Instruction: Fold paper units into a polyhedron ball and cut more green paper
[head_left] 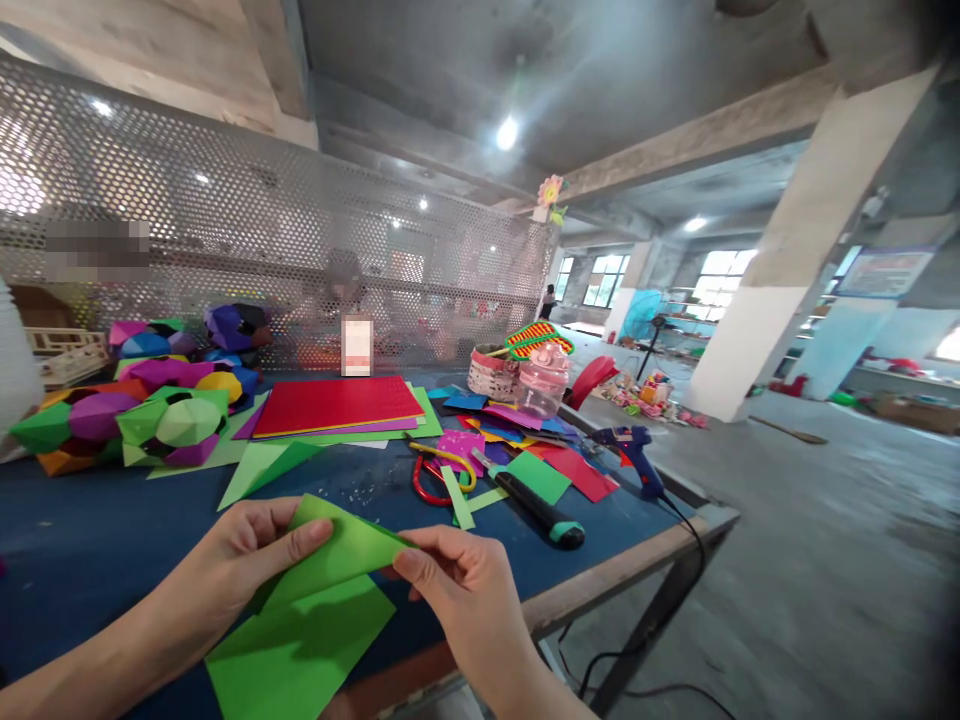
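A folded green paper (337,548) is held between both hands above the blue tabletop. My left hand (259,550) grips its left side, thumb on top. At its right corner, my right hand (457,575) pinches the paper between thumb and fingers. Beneath it, near the table's front edge, lies another green sheet (300,655), partly in shadow. A loosely folded light green sheet (266,470) rests just beyond my left hand. Past my right hand are a black utility knife (536,508), scissors with red and yellow handles (435,495) and a pale green strip (457,498).
Stacked red sheets (337,405) lie mid-table, with multicoloured paper balls (180,425) at the left. Farther right are paper scraps (577,468), a woven basket (493,375), a pink clear bottle (543,382) and a blue glue gun (634,455) whose cord hangs over the wooden table edge (600,590).
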